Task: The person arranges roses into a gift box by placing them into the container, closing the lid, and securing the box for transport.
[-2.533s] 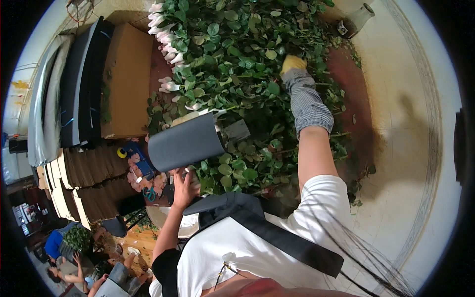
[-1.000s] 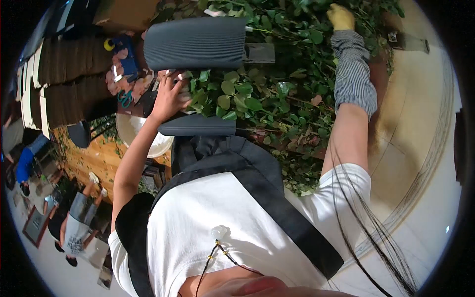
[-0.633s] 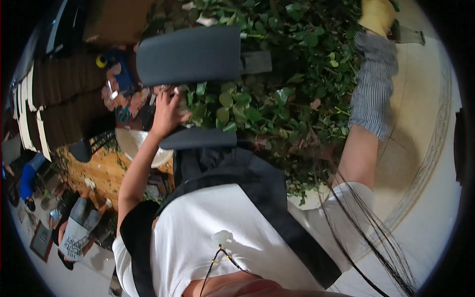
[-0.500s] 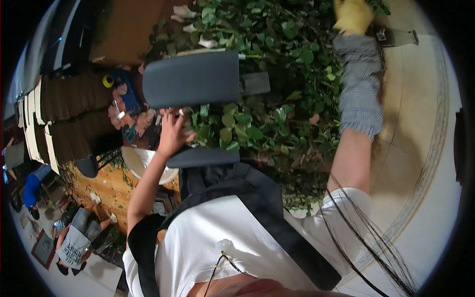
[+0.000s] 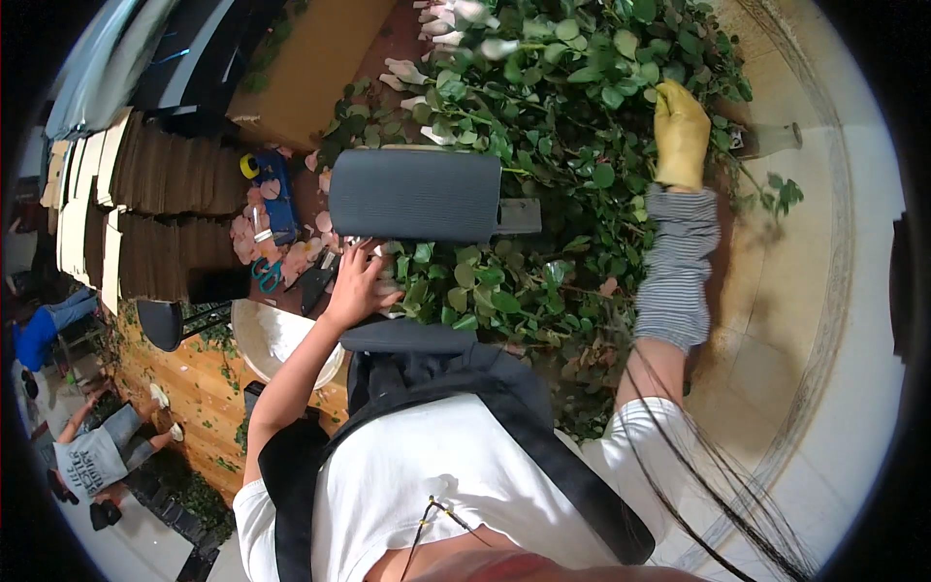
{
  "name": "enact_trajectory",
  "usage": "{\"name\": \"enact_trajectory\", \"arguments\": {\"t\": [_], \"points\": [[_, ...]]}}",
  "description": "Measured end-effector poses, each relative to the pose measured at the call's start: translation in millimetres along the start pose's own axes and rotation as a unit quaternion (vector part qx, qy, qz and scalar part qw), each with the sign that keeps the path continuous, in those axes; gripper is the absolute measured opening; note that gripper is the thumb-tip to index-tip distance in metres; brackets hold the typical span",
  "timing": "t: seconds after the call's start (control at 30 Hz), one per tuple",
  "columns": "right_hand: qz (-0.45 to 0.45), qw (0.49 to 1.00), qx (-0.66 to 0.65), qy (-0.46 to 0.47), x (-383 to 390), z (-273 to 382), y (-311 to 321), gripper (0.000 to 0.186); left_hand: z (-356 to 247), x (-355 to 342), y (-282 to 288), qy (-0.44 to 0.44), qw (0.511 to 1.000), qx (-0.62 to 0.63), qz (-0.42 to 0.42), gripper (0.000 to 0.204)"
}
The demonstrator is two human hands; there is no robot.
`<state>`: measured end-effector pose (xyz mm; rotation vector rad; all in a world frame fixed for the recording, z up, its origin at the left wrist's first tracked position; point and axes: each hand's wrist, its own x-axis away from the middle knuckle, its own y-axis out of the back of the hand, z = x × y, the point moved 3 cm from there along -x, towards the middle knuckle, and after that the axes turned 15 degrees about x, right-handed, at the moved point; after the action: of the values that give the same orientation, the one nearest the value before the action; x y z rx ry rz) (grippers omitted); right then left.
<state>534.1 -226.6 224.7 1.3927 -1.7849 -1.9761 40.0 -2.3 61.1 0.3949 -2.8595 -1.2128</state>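
A thick heap of leafy green rose stems (image 5: 572, 126) lies across the surface before me. At its left edge my bare left hand (image 5: 361, 286) rests with fingers apart over pale flower heads (image 5: 388, 288), between two dark grey pads. The larger ribbed pad (image 5: 417, 194) is above it and the smaller pad (image 5: 412, 338) close to my apron. My right hand (image 5: 681, 136), in a yellow glove under a striped sleeve, is at the heap's right edge. Its fingers are curled together against the leaves, and what they grip is hidden.
Left are stacked cardboard sheets (image 5: 160, 170), teal scissors (image 5: 266, 274), a blue tool (image 5: 278, 206) and pink petals (image 5: 302, 257). A white basin (image 5: 254, 341) stands by my left forearm. White-wrapped buds (image 5: 405, 72) lie far off. Co-workers (image 5: 92, 456) are at lower left.
My gloved right hand has come back toward me from the far right edge. The view has shifted, and a leafy sprig now shows right of the glove. My left hand stays beside the pads.
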Motion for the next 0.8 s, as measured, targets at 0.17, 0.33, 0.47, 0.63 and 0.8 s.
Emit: {"name": "enact_trajectory", "arguments": {"t": [0.17, 0.33, 0.47, 0.63, 0.8], "points": [[0.186, 0.957, -0.218, -0.047, 50, 4, 72, 0.025, 14, 7, -7, -0.012, 0.999, 0.037, -0.011, 0.071], [0.192, 0.93, -0.296, -0.102, 164, 38, 146, 0.027, 10, 9, -5, -0.009, 1.0, 0.008, -0.002, 0.067], [0.245, 0.86, -0.423, -0.144, 243, 100, 153, 0.034, 21, 6, -16, -0.043, 0.998, 0.028, -0.022, 0.065], [0.201, 0.973, -0.093, -0.06, 273, 181, 107, 0.023, 20, 10, -8, 0.01, 0.999, 0.031, 0.019, 0.065], [0.076, 0.965, -0.172, -0.184, 318, 196, 21, 0.018, 12, 1, -4, -0.012, 0.998, 0.061, 0.022, 0.06]]}}
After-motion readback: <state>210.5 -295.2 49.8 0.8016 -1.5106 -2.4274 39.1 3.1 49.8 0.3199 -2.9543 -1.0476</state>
